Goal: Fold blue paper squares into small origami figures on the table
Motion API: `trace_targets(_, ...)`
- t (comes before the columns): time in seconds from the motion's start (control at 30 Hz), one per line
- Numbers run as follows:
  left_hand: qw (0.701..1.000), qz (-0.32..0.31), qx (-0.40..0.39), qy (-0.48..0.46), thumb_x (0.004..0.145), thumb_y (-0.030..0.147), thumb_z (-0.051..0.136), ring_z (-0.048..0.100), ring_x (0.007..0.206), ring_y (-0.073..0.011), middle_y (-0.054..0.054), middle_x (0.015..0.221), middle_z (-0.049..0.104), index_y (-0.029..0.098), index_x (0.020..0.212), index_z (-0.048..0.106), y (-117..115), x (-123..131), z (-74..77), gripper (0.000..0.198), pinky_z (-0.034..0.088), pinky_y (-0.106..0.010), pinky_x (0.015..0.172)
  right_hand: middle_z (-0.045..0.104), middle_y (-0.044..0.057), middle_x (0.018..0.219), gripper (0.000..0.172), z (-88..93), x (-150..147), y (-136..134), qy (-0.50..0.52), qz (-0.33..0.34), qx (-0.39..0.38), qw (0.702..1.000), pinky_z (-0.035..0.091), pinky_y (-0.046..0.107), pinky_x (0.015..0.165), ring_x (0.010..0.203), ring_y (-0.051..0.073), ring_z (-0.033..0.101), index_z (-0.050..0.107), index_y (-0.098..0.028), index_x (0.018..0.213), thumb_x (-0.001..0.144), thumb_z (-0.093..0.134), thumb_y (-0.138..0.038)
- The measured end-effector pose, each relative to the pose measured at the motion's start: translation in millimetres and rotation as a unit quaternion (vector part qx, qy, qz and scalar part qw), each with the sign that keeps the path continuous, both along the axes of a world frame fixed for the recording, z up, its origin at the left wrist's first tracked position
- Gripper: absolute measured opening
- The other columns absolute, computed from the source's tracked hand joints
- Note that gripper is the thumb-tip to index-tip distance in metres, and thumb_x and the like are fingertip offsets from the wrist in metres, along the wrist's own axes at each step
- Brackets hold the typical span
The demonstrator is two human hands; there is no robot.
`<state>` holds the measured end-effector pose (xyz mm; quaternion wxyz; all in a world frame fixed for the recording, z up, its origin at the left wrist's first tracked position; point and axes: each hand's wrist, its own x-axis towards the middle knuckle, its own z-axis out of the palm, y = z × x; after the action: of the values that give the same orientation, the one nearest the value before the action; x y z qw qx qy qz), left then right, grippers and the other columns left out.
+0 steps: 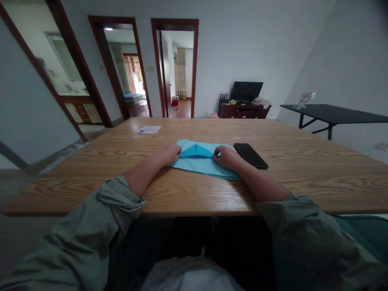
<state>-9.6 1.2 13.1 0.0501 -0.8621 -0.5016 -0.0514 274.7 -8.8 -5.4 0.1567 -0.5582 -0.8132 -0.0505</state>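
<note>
On a wooden table (194,198), blue paper (197,165) lies near a black phone (250,155), the left hand (173,154) and right hand (224,157) seemingly pinching opposite ends of its darker fold; layers are already folded, but this fold's middle stands peaked, not yet flat

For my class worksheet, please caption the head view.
Left hand and right hand hold folded blue paper beside a phone on a wooden table.
</note>
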Motion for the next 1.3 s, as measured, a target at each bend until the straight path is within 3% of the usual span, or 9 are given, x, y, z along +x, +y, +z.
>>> trace_targets(0.17,0.999,-0.014,-0.024,-0.023,0.082,0.048,0.052,0.059,0.090,-0.0231,-0.007,0.099,0.067,0.023,0.096,0.069,0,-3,3.3,0.034,0.042,-0.030,0.077,0.067,0.007,0.091,0.014,4.9,0,-4,0.001,0.012,-0.016,1.000,0.042,0.027,0.079,0.085,0.020,0.060,0.066,-0.020,0.084,0.077,0.056,-0.026)
trace_targets(0.4,1.000,-0.011,-0.024,-0.016,0.083,0.041,0.051,0.061,0.088,-0.0241,-0.008,0.097,0.070,0.023,0.095,0.072,-1,2,4.4,0.031,0.042,-0.031,0.078,0.069,0.006,0.098,0.025,13.6,-3,-10,0.011,0.014,-0.040,0.999,0.044,0.027,0.079,0.088,0.020,0.061,0.066,-0.021,0.100,0.077,0.059,-0.030)
trace_targets(0.63,0.996,0.024,-0.028,0.076,0.086,0.020,0.041,0.063,0.088,-0.0293,-0.020,0.093,0.066,0.011,0.094,0.071,-30,19,6.4,0.032,0.045,-0.037,0.076,0.070,0.012,0.095,0.026,14.6,-15,-17,-0.073,0.008,-0.016,0.997,0.044,0.033,0.079,0.089,0.025,0.063,0.070,-0.017,0.094,0.084,0.047,-0.025)
trace_targets(0.77,0.996,0.019,-0.053,0.076,0.088,0.025,0.040,0.062,0.091,-0.0308,-0.020,0.095,0.066,0.013,0.095,0.069,-38,23,3.7,0.033,0.045,-0.040,0.080,0.068,0.017,0.104,0.033,10.0,-19,-18,-0.074,0.016,-0.049,0.996,0.043,0.037,0.088,0.099,0.029,0.062,0.068,-0.014,0.102,0.088,0.039,-0.019)
trace_targets(0.87,0.998,-0.006,-0.041,0.055,0.091,0.034,0.036,0.057,0.103,-0.0333,-0.021,0.104,0.064,0.013,0.105,0.066,-36,23,-2.4,0.039,0.040,-0.044,0.091,0.051,0.019,0.134,0.044,2.5,-19,-16,-0.041,0.043,-0.096,0.994,0.035,0.040,0.102,0.123,0.029,0.048,0.052,-0.011,0.130,0.090,0.036,-0.020)
trace_targets(0.97,0.999,-0.017,-0.041,0.030,0.093,0.044,0.030,0.042,0.126,-0.0350,-0.022,0.129,0.053,0.011,0.128,0.051,-35,24,-8.7,0.053,0.029,-0.046,0.103,0.026,0.021,0.149,0.062,-4.4,-21,-16,-0.036,0.055,-0.128,0.990,0.022,0.048,0.111,0.139,0.033,0.023,0.034,-0.005,0.142,0.093,0.035,-0.043)
trace_targets(1.03,0.997,0.007,-0.072,0.016,0.091,0.053,0.028,0.029,0.136,-0.0352,-0.021,0.143,0.039,0.011,0.139,0.038,-35,25,-10.6,0.065,0.024,-0.046,0.107,0.019,0.021,0.151,0.077,-7.0,-22,-16,-0.031,0.055,-0.135,0.989,0.017,0.051,0.112,0.140,0.035,0.013,0.029,-0.005,0.145,0.089,0.035,-0.058)
trace_targets(1.17,0.990,0.031,-0.137,0.008,0.087,0.065,0.026,0.012,0.142,-0.0341,-0.018,0.152,0.021,0.013,0.146,0.024,-38,25,-9.0,0.079,0.018,-0.046,0.110,0.018,0.019,0.152,0.083,-7.1,-24,-16,-0.020,0.050,-0.154,0.987,0.014,0.049,0.113,0.141,0.033,0.010,0.027,-0.008,0.146,0.087,0.032,-0.066)
trace_targets(1.3,0.987,0.038,-0.156,0.009,0.084,0.069,0.027,0.009,0.142,-0.0344,-0.018,0.153,0.016,0.013,0.147,0.022,-37,26,-6.0,0.084,0.018,-0.047,0.111,0.019,0.020,0.152,0.084,-3.7,-25,-15,-0.025,0.051,-0.160,0.985,0.015,0.048,0.113,0.141,0.033,0.011,0.027,-0.006,0.146,0.087,0.030,-0.066)
